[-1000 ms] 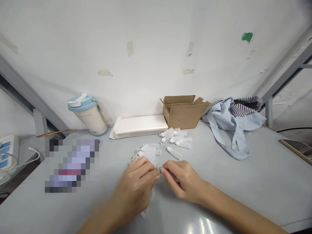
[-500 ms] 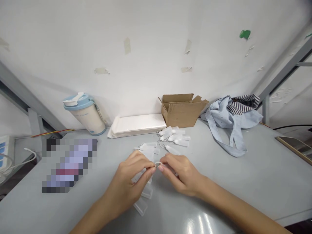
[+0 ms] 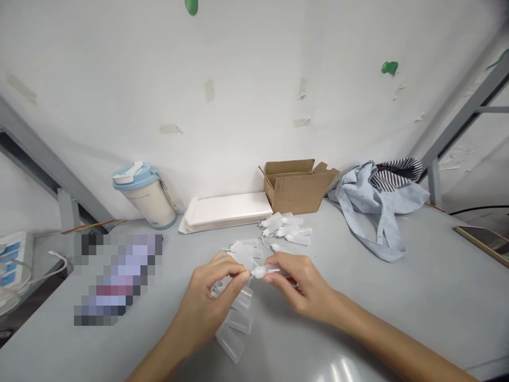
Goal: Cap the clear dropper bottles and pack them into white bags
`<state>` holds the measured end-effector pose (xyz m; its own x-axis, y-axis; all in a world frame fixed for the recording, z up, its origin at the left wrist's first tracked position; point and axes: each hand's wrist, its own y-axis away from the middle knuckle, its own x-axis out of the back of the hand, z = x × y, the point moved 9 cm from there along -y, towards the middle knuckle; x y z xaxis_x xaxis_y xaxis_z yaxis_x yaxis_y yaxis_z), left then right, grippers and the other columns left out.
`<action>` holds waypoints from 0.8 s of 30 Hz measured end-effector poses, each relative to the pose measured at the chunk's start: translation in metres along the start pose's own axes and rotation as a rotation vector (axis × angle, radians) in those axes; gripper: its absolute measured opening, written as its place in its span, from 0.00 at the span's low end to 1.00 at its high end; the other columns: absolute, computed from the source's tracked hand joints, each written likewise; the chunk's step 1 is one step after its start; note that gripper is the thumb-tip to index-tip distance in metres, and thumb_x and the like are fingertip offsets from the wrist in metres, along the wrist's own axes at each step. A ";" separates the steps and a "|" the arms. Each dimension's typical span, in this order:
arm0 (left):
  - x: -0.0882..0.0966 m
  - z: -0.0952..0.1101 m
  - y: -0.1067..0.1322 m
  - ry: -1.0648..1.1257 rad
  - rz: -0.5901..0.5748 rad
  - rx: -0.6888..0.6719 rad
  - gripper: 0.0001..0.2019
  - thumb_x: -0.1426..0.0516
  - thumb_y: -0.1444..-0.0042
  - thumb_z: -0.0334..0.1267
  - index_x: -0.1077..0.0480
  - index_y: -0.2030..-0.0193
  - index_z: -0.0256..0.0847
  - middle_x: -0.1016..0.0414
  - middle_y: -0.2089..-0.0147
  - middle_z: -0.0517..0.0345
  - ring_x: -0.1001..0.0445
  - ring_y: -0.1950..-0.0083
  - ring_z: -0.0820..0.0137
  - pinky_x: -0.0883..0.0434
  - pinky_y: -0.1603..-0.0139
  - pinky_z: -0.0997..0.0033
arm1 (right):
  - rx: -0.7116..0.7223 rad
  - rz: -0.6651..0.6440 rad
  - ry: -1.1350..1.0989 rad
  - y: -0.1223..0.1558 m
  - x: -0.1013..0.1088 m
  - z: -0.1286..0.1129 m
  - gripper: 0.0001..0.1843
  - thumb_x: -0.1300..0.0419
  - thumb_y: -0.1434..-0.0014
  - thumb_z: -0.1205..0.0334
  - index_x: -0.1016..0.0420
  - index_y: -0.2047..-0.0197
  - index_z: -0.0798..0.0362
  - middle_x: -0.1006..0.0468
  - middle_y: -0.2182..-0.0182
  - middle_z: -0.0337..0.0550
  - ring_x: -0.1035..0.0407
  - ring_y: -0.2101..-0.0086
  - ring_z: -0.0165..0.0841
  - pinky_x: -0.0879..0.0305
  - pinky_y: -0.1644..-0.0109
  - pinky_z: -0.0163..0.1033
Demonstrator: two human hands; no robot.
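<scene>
A small translucent dropper bottle (image 3: 262,271) lies sideways between my two hands, its narrow tip pointing left. My right hand (image 3: 304,281) is closed around the bottle's body, thumb below and fingers above. With thumb and forefinger, my left hand (image 3: 214,289) pinches the very end of the tip; whether a cap is in that pinch is hidden. Several like bottles (image 3: 230,342) lie partly under and in front of the left hand. Just beyond it are more clear bottles (image 3: 245,248). Another group of bottles with white tops (image 3: 286,229) lies near the box.
At the back stand an open cardboard box (image 3: 296,193) and a flat white stack (image 3: 228,208). A blue-lidded cup (image 3: 149,199) and a blurred-out flat object (image 3: 123,281) are to the left. A blue cloth bag (image 3: 369,204) and a phone-like slab (image 3: 485,241) lie right.
The bent white loop seen between my fingertips has given way to the bottle's tip and shoulder. My right hand has shifted slightly, and the camera view has tilted up a little.
</scene>
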<state>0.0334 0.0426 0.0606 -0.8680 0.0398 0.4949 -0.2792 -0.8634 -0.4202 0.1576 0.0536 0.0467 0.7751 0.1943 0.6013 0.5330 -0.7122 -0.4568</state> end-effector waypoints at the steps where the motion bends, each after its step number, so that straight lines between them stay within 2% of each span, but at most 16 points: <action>1: 0.000 0.000 0.000 0.000 0.002 -0.008 0.10 0.47 0.41 0.32 0.29 0.73 0.39 0.29 0.74 0.58 0.33 0.70 0.70 0.35 0.67 0.70 | 0.002 -0.006 0.000 0.000 0.000 -0.001 0.10 0.50 0.37 0.61 0.31 0.65 0.57 0.31 0.77 0.40 0.41 0.78 0.27 0.45 0.75 0.32; 10: -0.001 0.003 0.000 -0.031 -0.017 -0.039 0.10 0.47 0.41 0.33 0.28 0.72 0.39 0.29 0.75 0.59 0.33 0.70 0.71 0.35 0.68 0.71 | -0.082 -0.073 -0.077 -0.001 -0.006 0.005 0.16 0.53 0.35 0.58 0.33 0.71 0.55 0.38 0.82 0.34 0.46 0.80 0.25 0.50 0.75 0.32; 15: 0.004 -0.008 -0.006 -0.010 -0.097 0.076 0.15 0.48 0.40 0.38 0.30 0.77 0.40 0.30 0.75 0.59 0.32 0.70 0.70 0.35 0.67 0.72 | -0.109 -0.099 -0.134 -0.003 -0.010 0.006 0.16 0.53 0.35 0.57 0.32 0.69 0.55 0.37 0.80 0.34 0.44 0.79 0.25 0.48 0.74 0.32; 18: 0.011 -0.015 -0.008 0.000 -0.083 0.154 0.19 0.51 0.39 0.41 0.31 0.79 0.39 0.28 0.74 0.58 0.30 0.68 0.70 0.35 0.66 0.71 | -0.110 -0.100 -0.147 -0.004 -0.010 0.004 0.16 0.52 0.35 0.57 0.32 0.71 0.56 0.38 0.80 0.34 0.45 0.79 0.25 0.48 0.74 0.32; 24: 0.005 -0.020 -0.005 0.043 -0.156 0.190 0.11 0.45 0.43 0.40 0.27 0.73 0.40 0.29 0.73 0.59 0.31 0.68 0.70 0.34 0.66 0.72 | -0.153 -0.090 -0.125 -0.003 -0.008 0.010 0.18 0.53 0.35 0.56 0.32 0.71 0.55 0.37 0.80 0.34 0.44 0.78 0.25 0.48 0.73 0.32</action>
<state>0.0229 0.0574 0.0502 -0.8382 0.1979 0.5081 -0.3328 -0.9239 -0.1891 0.1527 0.0609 0.0369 0.7677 0.3371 0.5450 0.5515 -0.7806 -0.2941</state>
